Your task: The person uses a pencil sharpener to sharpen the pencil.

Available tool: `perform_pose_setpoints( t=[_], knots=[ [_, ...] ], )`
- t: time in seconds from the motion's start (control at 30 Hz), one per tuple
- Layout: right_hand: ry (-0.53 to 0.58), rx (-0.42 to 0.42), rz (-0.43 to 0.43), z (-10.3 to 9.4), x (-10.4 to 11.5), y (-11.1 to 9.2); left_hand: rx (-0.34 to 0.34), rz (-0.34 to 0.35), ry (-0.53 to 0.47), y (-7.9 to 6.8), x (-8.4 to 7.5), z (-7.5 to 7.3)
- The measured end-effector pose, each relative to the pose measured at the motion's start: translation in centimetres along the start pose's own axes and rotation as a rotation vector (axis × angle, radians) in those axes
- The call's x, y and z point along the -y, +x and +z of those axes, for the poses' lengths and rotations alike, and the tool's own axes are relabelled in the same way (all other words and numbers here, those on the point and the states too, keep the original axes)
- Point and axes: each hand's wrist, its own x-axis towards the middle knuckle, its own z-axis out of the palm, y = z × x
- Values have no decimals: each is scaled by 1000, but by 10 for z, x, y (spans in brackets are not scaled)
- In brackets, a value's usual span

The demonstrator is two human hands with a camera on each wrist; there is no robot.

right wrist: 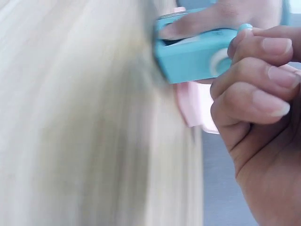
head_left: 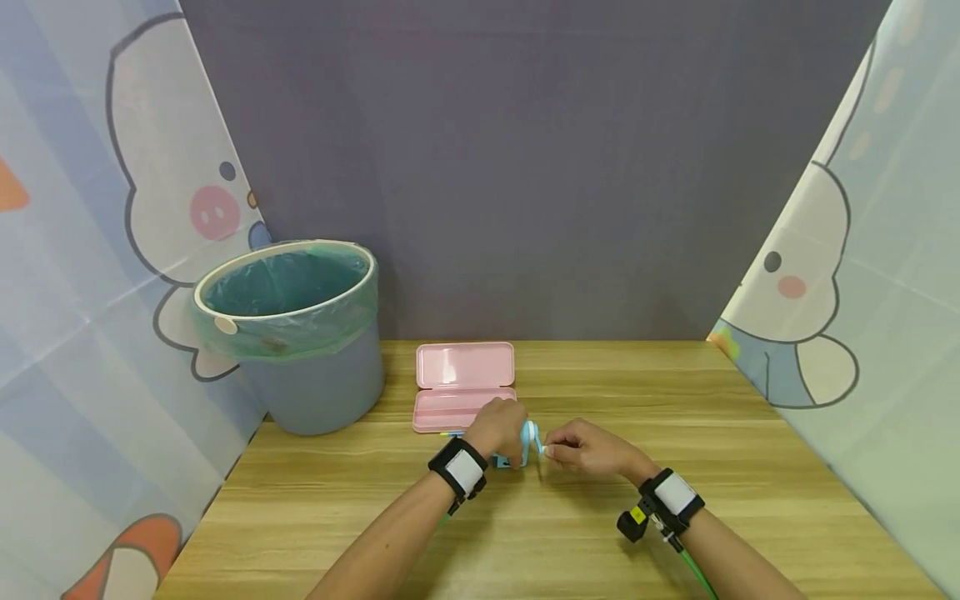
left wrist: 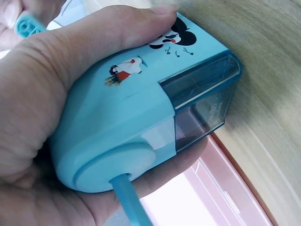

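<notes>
My left hand (head_left: pixel 498 427) grips a light-blue crank pencil sharpener (left wrist: pixel 113 106), thumb over its printed top and fingers underneath. A clear drawer (left wrist: pixel 207 103) forms one end of the sharpener. Out of its round front hole sticks a blue pencil (left wrist: pixel 129 200); the other end is hidden inside. At the opposite side, my right hand (head_left: pixel 592 447) pinches the knob of the crank handle (left wrist: pixel 28 26) between thumb and index finger. The right wrist view shows the other fingers curled beside the sharpener.
An open pink pencil case (head_left: pixel 465 367) lies just behind the left hand. At the left back stands a grey-blue bin (head_left: pixel 322 383) with a green liner. A dark panel (head_left: pixel 540 167) closes off the back of the wooden table (head_left: pixel 637 375), with printed cloths at both sides.
</notes>
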Motion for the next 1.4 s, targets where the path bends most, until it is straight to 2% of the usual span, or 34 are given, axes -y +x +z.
perform_pose_setpoints(
  t=[0.43, 0.6, 0.77, 1.17, 1.4],
  knots=[
    [10, -28, 1, -5, 5, 2, 5, 22, 5, 3, 2, 3],
    [-6, -38, 23, -7, 5, 4, 19, 27, -14, 2, 2, 2],
    [2, -31, 5, -10, 7, 6, 38, 28, -24, 1, 3, -1],
    [3, -60, 12, -20, 6, 8, 11, 54, 19, 4, 2, -1],
    [-6, -72, 36, -24, 5, 12, 13, 57, 9, 1, 2, -1]
  ],
)
